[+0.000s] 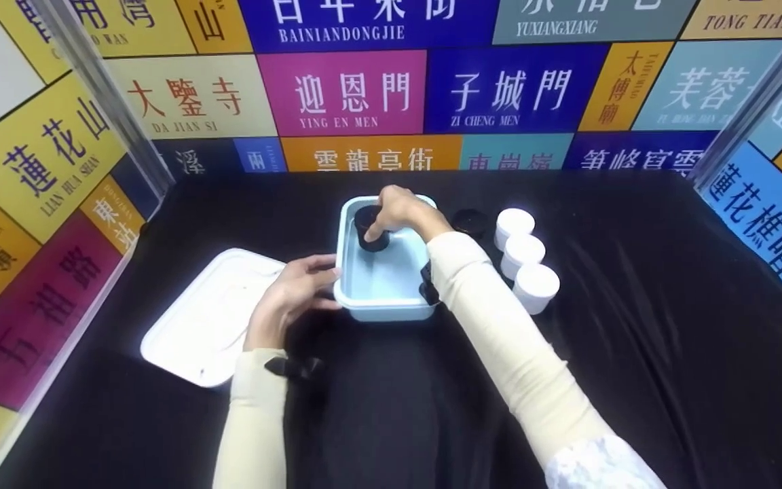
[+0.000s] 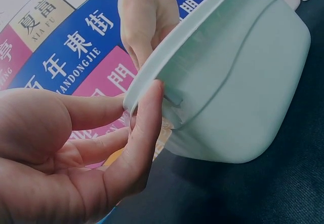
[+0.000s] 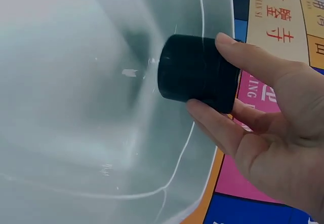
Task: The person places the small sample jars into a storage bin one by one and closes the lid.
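Observation:
A light blue plastic box (image 1: 389, 313) stands on the black cloth, its top uncovered. My left hand (image 1: 292, 291) holds the box at its left side; in the left wrist view the fingers (image 2: 147, 133) pinch the rim from both sides. With my right hand (image 1: 401, 207), reaching into the box, I grip a black jar (image 3: 190, 67) by its upper end. The jar is at the far left corner inside the box, close to the wall. In the right wrist view the thumb and fingers (image 3: 215, 125) go round it.
Left of the box lies a white lid (image 1: 194, 326), partly behind the left hand. To the right stand three white jars (image 1: 535, 285) in a row, with another black round item (image 1: 469, 221) behind the right forearm. Printed panels (image 1: 343, 92) enclose the back and sides.

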`<state>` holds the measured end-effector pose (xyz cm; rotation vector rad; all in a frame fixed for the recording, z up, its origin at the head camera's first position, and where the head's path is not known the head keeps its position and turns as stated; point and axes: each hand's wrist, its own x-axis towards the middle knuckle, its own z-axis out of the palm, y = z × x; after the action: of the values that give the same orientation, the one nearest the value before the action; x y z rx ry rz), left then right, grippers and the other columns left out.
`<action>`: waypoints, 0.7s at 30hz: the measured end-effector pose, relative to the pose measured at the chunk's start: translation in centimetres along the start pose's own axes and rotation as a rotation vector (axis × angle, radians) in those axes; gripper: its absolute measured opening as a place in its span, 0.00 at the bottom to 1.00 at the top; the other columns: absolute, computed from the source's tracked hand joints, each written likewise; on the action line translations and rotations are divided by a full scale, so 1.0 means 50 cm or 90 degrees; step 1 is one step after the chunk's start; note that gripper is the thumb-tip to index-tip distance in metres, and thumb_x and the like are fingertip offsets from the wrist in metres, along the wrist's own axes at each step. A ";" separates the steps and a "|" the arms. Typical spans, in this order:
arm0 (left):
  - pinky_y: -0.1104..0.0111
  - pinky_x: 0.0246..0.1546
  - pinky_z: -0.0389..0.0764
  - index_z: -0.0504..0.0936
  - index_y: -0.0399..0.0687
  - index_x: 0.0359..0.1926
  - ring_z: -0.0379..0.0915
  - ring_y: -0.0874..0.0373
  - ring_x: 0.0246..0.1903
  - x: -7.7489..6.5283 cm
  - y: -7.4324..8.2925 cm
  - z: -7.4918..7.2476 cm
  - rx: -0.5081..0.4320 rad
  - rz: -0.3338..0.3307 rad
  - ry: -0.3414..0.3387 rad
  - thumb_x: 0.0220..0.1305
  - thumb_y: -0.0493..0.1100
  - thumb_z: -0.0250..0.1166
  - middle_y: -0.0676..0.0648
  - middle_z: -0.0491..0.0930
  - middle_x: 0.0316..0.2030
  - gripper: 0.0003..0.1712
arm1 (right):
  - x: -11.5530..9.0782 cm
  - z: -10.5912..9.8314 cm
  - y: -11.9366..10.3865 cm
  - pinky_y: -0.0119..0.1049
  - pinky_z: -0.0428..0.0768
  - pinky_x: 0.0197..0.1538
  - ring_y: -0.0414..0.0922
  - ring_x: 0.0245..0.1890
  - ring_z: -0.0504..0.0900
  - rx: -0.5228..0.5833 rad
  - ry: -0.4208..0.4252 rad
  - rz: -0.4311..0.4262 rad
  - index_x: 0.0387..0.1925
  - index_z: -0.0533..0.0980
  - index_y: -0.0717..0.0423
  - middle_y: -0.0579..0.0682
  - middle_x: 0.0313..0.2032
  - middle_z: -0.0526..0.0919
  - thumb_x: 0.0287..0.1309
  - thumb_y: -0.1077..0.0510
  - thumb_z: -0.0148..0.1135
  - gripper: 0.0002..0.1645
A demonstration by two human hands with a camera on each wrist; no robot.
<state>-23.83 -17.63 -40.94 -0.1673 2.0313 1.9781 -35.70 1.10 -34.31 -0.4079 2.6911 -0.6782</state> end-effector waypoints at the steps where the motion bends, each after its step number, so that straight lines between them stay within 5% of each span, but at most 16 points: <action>1: 0.65 0.32 0.90 0.64 0.35 0.71 0.84 0.52 0.42 0.000 -0.001 -0.001 0.000 -0.001 0.001 0.74 0.37 0.57 0.30 0.76 0.60 0.28 | 0.002 0.002 0.000 0.43 0.77 0.66 0.50 0.54 0.75 -0.006 -0.006 0.003 0.60 0.73 0.64 0.57 0.57 0.79 0.47 0.50 0.79 0.41; 11: 0.64 0.33 0.90 0.65 0.35 0.71 0.84 0.52 0.43 0.002 -0.004 -0.002 -0.005 -0.006 0.002 0.73 0.36 0.57 0.31 0.77 0.57 0.28 | 0.015 0.013 -0.006 0.38 0.81 0.61 0.49 0.50 0.81 -0.018 -0.065 0.024 0.68 0.67 0.63 0.59 0.62 0.76 0.51 0.54 0.78 0.46; 21: 0.65 0.32 0.90 0.64 0.34 0.71 0.84 0.53 0.40 0.004 -0.007 -0.003 -0.007 0.004 0.000 0.73 0.36 0.57 0.30 0.78 0.54 0.29 | 0.025 0.020 -0.006 0.38 0.77 0.67 0.46 0.49 0.77 -0.057 -0.099 0.042 0.67 0.68 0.64 0.57 0.62 0.78 0.54 0.51 0.76 0.44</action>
<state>-23.92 -17.79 -41.34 -0.1638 2.0238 1.9937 -36.38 -0.01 -35.32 -0.3770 2.5803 -0.4886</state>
